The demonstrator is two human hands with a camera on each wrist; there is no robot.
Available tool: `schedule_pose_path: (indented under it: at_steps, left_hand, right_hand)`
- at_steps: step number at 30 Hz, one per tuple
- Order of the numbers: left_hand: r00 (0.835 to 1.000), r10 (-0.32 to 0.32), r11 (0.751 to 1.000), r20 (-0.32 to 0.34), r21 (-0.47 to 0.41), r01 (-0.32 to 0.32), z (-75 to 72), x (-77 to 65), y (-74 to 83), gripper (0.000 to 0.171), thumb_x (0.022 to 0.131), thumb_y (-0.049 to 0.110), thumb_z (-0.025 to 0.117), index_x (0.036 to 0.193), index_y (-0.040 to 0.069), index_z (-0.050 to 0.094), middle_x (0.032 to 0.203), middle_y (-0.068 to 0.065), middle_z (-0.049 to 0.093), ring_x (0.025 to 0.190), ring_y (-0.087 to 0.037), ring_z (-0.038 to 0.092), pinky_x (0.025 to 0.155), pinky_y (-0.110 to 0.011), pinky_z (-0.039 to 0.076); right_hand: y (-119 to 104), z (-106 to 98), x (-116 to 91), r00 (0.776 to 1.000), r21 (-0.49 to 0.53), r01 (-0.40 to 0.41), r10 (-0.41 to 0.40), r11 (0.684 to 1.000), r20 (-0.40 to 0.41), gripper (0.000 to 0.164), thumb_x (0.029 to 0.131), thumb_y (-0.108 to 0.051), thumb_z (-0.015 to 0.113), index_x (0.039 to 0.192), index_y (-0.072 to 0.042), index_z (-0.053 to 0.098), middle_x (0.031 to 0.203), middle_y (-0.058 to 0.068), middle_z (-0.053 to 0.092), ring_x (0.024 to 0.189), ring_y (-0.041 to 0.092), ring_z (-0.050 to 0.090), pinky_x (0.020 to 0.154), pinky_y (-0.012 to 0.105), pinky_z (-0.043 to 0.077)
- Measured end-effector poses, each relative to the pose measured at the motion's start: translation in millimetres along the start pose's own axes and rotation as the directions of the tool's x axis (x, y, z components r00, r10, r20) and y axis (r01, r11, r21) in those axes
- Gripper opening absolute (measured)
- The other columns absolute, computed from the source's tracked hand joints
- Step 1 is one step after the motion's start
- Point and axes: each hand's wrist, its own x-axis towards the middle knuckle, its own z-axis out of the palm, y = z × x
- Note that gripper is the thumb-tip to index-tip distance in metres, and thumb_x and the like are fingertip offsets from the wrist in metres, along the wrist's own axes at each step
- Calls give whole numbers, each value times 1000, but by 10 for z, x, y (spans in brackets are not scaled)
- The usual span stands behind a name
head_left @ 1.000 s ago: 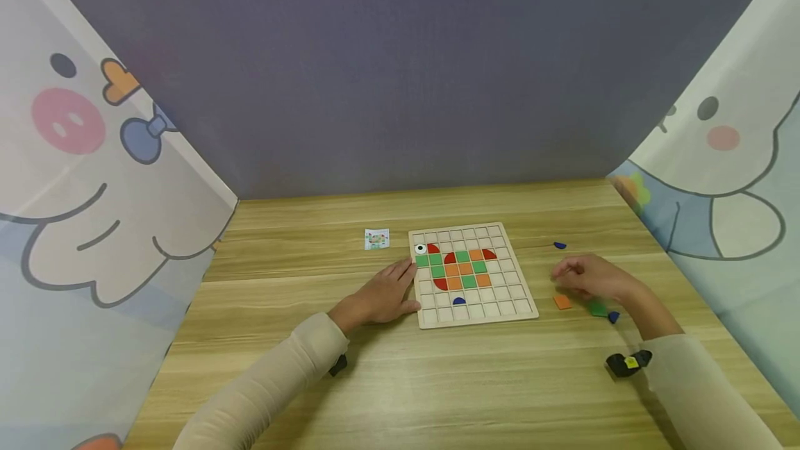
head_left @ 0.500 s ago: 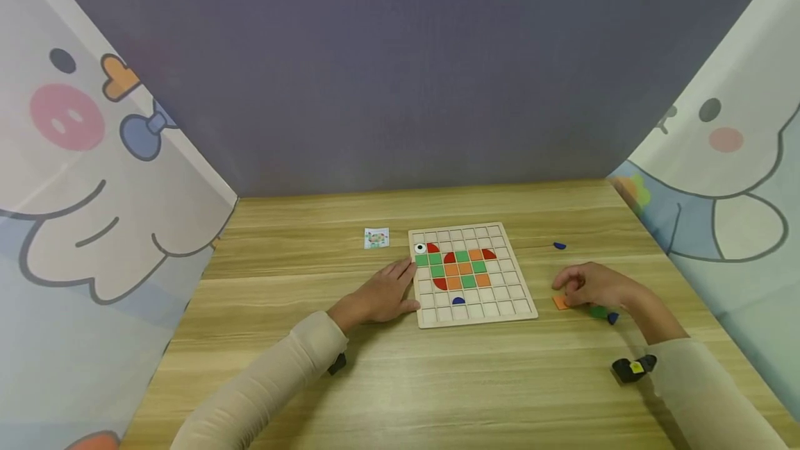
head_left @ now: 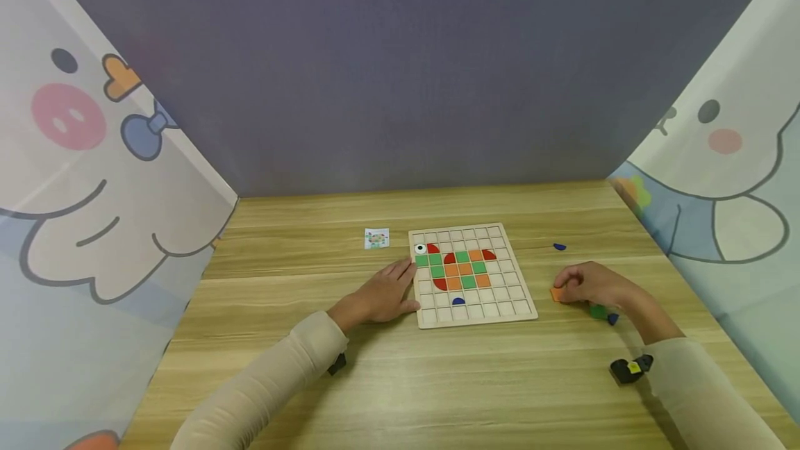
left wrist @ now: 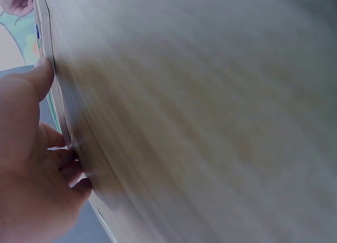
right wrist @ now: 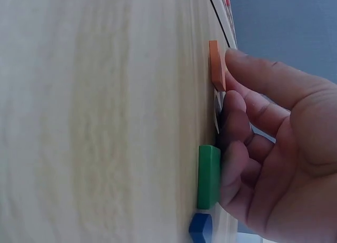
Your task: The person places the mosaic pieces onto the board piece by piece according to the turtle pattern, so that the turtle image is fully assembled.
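A wooden grid board (head_left: 512, 301) lies on the table, with red, green and orange tiles set in its squares, a white eye tile (head_left: 420, 248) and a blue half-round tile (head_left: 459, 301). My left hand (head_left: 386, 292) rests at its left edge, thumb and fingers touching the rim; the left wrist view shows the same contact. Right of the board, my right hand (head_left: 592, 285) pinches an orange square tile (right wrist: 216, 66) at the tabletop, its far side hidden by the fingers. A green tile (right wrist: 208, 177) lies under the curled fingers, next to a blue piece (right wrist: 201, 227).
A small printed picture card (head_left: 377, 239) lies left of the board's far corner. Another blue piece (head_left: 560, 246) lies beyond my right hand. A grey panel (head_left: 425, 75) closes off the table's back, with cartoon-printed sheets at both sides.
My right hand has come down onto the orange tile and taken hold of it; the tile has shifted slightly left and away from me. The left hand has stayed in place.
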Motion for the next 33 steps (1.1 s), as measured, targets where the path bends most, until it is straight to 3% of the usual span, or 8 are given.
schedule_pose_path:
  at_steps: [7,18,26,33]
  left_hand:
    - [1000,-1,1000,-1,-2,1,-8,-2,1,85,103,55,49,163,2,18,171,-16,17,159,-31,18,128,-45,24]
    - [1000,-4,1000,8,-9,4,-6,-7,2,85,104,55,48,163,3,17,171,-15,15,159,-30,16,129,-45,22]
    - [1000,-2,1000,11,-5,2,-10,-10,4,85,104,54,48,163,3,16,171,-15,14,159,-30,15,129,-45,22]
    - [1000,-2,1000,11,4,2,-16,-13,10,85,104,55,48,163,3,16,171,-15,15,159,-30,16,129,-44,21]
  right_hand:
    - [-9,19,6,1000,37,2,-2,999,3,28,88,-11,77,107,7,65,69,-5,50,54,4,43,51,21,40]
    - [-6,35,-21,998,-19,15,-16,1000,-54,23,88,-14,79,96,1,63,76,0,57,61,7,50,52,24,45]
    - [-30,16,-40,996,9,91,-90,996,-24,17,100,-12,64,104,4,63,79,5,60,60,10,50,51,27,46]
    - [-40,-15,17,997,1,39,-39,999,-72,22,104,-20,60,110,0,66,84,6,63,63,11,52,55,28,49]
